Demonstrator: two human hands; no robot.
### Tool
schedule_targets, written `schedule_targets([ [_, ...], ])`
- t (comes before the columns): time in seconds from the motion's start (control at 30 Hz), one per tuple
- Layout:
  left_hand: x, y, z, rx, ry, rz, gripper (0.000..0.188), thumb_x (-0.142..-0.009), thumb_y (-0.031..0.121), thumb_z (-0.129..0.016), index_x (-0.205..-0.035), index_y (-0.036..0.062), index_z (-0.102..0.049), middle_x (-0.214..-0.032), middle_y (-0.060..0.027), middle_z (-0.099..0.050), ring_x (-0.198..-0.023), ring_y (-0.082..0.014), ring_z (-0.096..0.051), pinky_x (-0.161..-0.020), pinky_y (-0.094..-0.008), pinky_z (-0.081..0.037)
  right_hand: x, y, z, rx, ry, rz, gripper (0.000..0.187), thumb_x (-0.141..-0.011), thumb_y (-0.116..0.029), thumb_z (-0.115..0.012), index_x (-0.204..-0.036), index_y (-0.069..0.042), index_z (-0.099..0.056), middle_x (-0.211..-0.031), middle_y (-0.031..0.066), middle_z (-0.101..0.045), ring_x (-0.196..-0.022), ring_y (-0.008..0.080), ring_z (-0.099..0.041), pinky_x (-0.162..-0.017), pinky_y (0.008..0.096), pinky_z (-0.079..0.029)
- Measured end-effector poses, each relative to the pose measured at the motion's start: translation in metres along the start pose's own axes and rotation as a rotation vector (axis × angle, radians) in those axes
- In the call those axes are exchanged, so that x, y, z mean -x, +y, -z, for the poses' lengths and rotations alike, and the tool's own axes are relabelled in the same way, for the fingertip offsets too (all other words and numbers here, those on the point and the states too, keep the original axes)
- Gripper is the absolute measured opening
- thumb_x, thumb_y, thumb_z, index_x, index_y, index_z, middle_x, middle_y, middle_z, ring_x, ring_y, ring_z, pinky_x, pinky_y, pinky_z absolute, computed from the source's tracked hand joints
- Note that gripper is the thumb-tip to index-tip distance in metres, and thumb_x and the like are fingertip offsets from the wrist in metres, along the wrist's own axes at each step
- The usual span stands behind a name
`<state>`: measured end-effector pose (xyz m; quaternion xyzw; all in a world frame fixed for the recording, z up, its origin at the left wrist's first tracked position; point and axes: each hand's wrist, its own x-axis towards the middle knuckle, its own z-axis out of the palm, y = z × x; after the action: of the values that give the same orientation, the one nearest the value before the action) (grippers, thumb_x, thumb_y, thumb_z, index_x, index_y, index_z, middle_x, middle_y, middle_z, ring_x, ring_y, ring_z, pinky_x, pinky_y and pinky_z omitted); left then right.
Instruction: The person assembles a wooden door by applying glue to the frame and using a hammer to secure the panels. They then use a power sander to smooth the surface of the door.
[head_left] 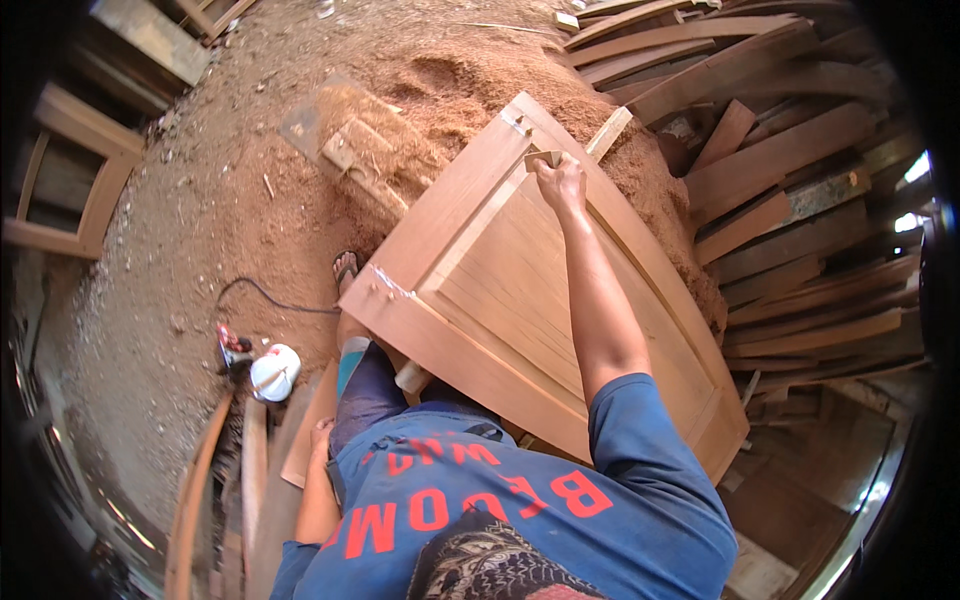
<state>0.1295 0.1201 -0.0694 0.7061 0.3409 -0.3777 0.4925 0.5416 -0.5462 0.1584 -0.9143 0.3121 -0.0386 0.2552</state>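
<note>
A wooden panel door (500, 290) with a raised centre panel lies in front of me, tilted across the view. My right hand (563, 184) reaches to its far end. The fingers are closed on a small flat brown piece, which looks like folded sandpaper (541, 158), at the inner edge of the frame. Pale glue-like streaks and small pegs show at the corner joints. Down by my left thigh is my left hand (322, 437), beside an upright board (308, 440); its fingers are mostly hidden.
Sawdust (430, 75) heaps around the door. Stacked wooden boards (790, 160) fill the right side. A white bucket (276, 371), a red and black tool (232, 345) and a dark cord (262, 287) are at the left. A wooden frame (100, 200) stands farther left.
</note>
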Motion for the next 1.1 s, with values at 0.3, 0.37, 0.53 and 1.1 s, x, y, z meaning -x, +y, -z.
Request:
schedule_targets([
  [0.3, -0.101, 0.215, 0.125, -0.172, -0.003, 0.012, 0.036, -0.095, 0.015, -0.066, -0.127, -0.0024, -0.066, -0.105, -0.0107, -0.074, -0.086, -0.0164, -0.068, -0.076, -0.0326, -0.055, -0.053, -0.004, -0.065, 0.293, 0.177, -0.081, 0.036, -0.090, -0.035, -0.072, -0.093, 0.001, -0.072, -0.093, 0.0308, -0.071, -0.087, 0.0487, -0.071, -0.071, 0.0567, -0.055],
  [0.37, -0.136, 0.260, 0.128, -0.061, -0.023, 0.037, 0.032, -0.097, 0.013, -0.065, -0.126, -0.0031, -0.066, -0.108, -0.0127, -0.074, -0.092, -0.0155, -0.071, -0.075, -0.0315, -0.057, -0.057, -0.001, -0.077, 0.300, 0.344, 0.028, 0.038, -0.091, -0.038, -0.073, -0.095, 0.000, -0.070, -0.099, 0.0320, -0.069, -0.092, 0.0495, -0.068, -0.077, 0.0575, -0.055],
  [0.53, -0.188, 0.352, 0.150, -0.142, -0.021, 0.033, 0.035, -0.097, 0.006, -0.057, -0.131, -0.0040, -0.060, -0.099, -0.0138, -0.072, -0.078, -0.0193, -0.069, -0.067, -0.0326, -0.059, -0.061, -0.061, -0.078, 0.129, 0.238, -0.435, 0.039, -0.090, -0.034, -0.074, -0.101, 0.004, -0.071, -0.102, 0.0312, -0.073, -0.098, 0.0495, -0.071, -0.088, 0.0551, -0.056],
  [1.1, -0.191, 0.411, 0.144, -0.200, -0.155, 0.238, 0.040, -0.101, 0.007, -0.056, -0.140, -0.0014, -0.056, -0.101, -0.0095, -0.070, -0.075, -0.0132, -0.064, -0.062, -0.0268, -0.053, -0.059, -0.050, -0.083, 0.048, 0.345, -0.534, 0.036, -0.083, -0.025, -0.078, -0.087, 0.008, -0.065, -0.087, 0.0325, -0.071, -0.086, 0.0450, -0.073, -0.078, 0.0511, -0.056],
])
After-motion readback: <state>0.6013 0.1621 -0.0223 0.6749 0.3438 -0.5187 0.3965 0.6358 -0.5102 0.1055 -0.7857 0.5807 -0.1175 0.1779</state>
